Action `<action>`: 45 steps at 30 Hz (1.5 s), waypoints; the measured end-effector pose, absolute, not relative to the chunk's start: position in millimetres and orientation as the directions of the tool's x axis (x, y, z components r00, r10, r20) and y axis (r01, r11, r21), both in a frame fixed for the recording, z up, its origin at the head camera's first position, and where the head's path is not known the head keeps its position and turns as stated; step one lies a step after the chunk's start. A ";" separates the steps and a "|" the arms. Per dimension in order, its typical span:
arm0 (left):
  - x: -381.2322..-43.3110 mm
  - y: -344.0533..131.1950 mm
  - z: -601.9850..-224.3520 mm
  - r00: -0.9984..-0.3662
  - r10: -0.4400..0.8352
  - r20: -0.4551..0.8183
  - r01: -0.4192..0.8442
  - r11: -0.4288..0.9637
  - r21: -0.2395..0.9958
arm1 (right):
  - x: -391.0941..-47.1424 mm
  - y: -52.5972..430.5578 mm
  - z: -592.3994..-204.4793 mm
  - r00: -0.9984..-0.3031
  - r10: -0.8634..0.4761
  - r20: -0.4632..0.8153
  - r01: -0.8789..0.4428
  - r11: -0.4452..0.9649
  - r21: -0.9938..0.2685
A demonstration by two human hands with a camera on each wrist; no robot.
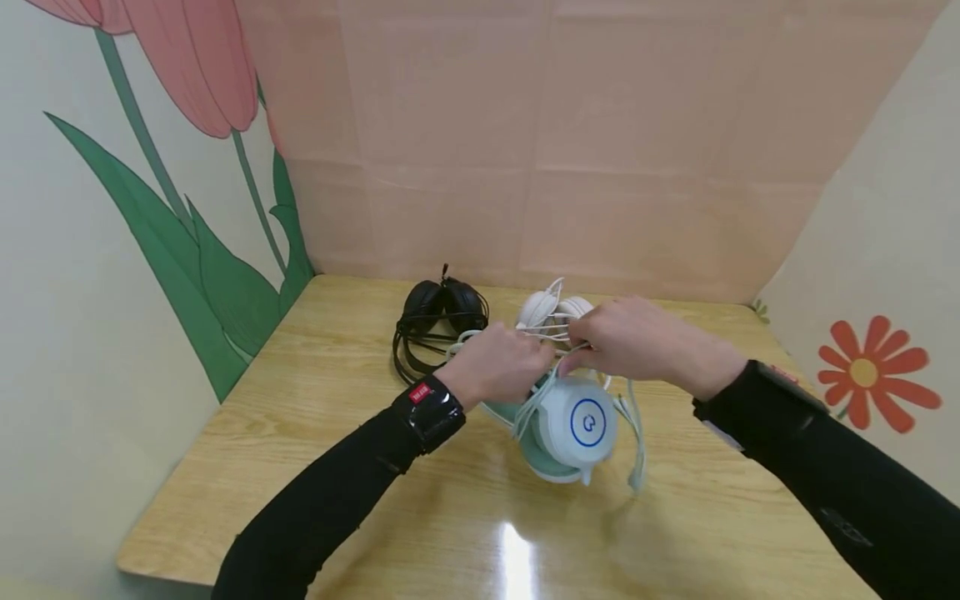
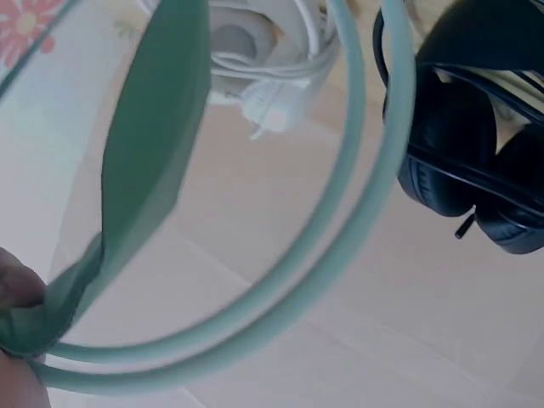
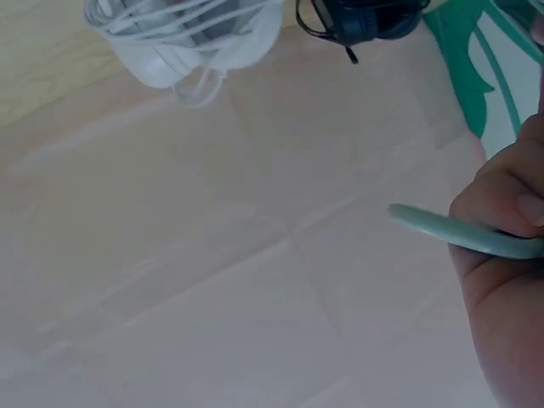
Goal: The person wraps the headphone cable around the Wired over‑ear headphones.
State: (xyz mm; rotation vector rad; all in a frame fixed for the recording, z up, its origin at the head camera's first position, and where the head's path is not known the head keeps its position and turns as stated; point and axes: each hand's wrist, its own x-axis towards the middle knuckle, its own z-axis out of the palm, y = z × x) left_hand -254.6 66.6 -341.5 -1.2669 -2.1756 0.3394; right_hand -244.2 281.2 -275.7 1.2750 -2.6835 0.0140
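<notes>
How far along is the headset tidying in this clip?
Done, apparently: the black headphones and white headphones lie at the back of the table, cords bundled. In hand: left hand and right hand grip the mint headset. Left: its cable hangs loose.

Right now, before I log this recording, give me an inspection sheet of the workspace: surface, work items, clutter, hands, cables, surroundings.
Surface: wooden table, glossy, with a light glare near the front edge.
Work items: mint-green headset, held just above the table; round white ear cup with a blue ring faces the camera.
Clutter: black headphones and white headphones at the back of the table.
Hands: left hand grips the green headband; right hand pinches the pale cord.
Cables: pale cord hangs loose off the headset; black cable loops beside the black pair.
Surroundings: pink backdrop, flower-painted side walls.
</notes>
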 end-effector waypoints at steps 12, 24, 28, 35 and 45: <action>-259.0 54.3 -343.9 -0.313 0.846 0.432 0.751 0.499 -0.432 | -259.1 291.8 -321.2 -0.640 -0.738 0.216 -0.763 0.644 -0.057; -259.8 49.8 -344.9 -0.334 0.820 0.464 0.788 0.513 -0.340 | -278.5 296.7 -352.2 -0.507 -0.751 0.422 -0.796 0.597 0.106; -260.4 49.1 -345.1 -0.345 0.812 0.470 0.790 0.522 -0.323 | -284.2 294.8 -359.3 -0.487 -0.743 0.458 -0.814 0.576 0.069; -261.9 48.8 -345.3 -0.330 0.783 0.526 0.783 0.539 -0.311 | -288.3 292.1 -368.9 -0.687 -0.627 0.367 -0.719 0.658 -0.224; -257.3 50.1 -334.9 -0.321 0.748 0.582 0.794 0.547 -0.266 | -295.0 312.1 -395.2 -0.770 -0.551 0.322 -0.630 0.737 -0.245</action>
